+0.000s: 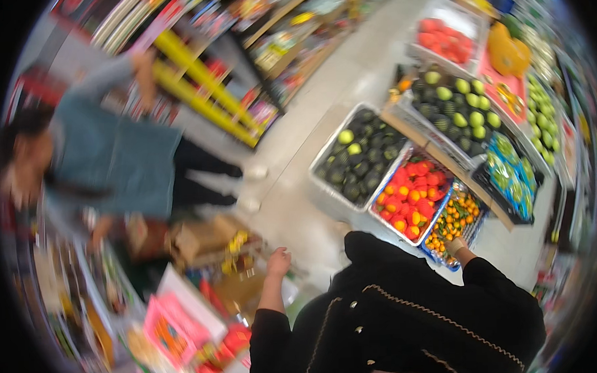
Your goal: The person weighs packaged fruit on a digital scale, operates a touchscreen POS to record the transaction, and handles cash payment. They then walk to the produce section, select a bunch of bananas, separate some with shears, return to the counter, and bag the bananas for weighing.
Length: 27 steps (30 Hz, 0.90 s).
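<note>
My right hand (456, 245) reaches down to the lower edge of a blue basket (453, 267) of small orange citrus fruits with leaves (449, 217). Its fingers overlap the fruit, and whether they hold any is hard to see. Beside that basket stands a crate of larger orange fruits, many in red wrapping (411, 194). A white crate (326, 144) next to it holds dark-wrapped round fruits and a few bare green ones. On the other side, my left hand (279, 261) hangs over the floor, apart from the goods. It is blurred and its fingers look loosely curled.
A person in a blue-green apron (117, 154) stands at the left, near a yellow rack (204, 88) and cardboard boxes (201, 238). Wrapped greens (510, 174), green fruits (454, 102) and an orange squash (507, 50) fill the stand at right. A pink-framed box (167, 327) lies lower left.
</note>
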Each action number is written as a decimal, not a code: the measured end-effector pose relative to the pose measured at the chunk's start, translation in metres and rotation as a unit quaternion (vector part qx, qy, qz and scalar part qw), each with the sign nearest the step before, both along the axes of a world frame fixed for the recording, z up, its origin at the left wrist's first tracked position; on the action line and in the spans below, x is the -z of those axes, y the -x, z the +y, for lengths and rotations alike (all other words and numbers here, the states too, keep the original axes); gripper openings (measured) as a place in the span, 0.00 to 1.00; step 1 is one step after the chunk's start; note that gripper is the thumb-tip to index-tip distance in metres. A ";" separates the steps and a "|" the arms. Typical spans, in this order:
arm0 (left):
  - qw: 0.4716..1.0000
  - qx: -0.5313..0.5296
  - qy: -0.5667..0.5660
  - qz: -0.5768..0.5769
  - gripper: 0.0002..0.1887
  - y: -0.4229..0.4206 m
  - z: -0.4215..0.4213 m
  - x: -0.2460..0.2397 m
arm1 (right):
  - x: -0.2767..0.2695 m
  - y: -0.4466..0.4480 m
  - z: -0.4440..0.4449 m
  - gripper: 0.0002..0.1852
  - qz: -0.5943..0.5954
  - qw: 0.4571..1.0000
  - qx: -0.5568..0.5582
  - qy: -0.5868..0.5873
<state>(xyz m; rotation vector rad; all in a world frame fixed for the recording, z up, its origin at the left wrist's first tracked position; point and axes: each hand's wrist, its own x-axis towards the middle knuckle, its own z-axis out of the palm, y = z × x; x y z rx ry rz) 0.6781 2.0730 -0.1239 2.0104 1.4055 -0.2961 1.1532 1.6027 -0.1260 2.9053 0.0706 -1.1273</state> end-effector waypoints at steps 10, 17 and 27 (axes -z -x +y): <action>0.947 0.314 0.065 0.019 0.20 -0.208 0.276 0.002 | 0.023 0.033 0.235 0.28 0.101 0.977 -0.011 -0.185; 0.869 0.440 0.179 0.140 0.20 -0.253 0.406 0.078 | -0.021 -0.001 0.392 0.27 0.037 0.959 0.096 -0.266; 0.893 0.409 0.165 0.090 0.17 -0.399 0.570 0.134 | -0.074 -0.068 0.519 0.25 -0.046 0.934 0.331 -0.124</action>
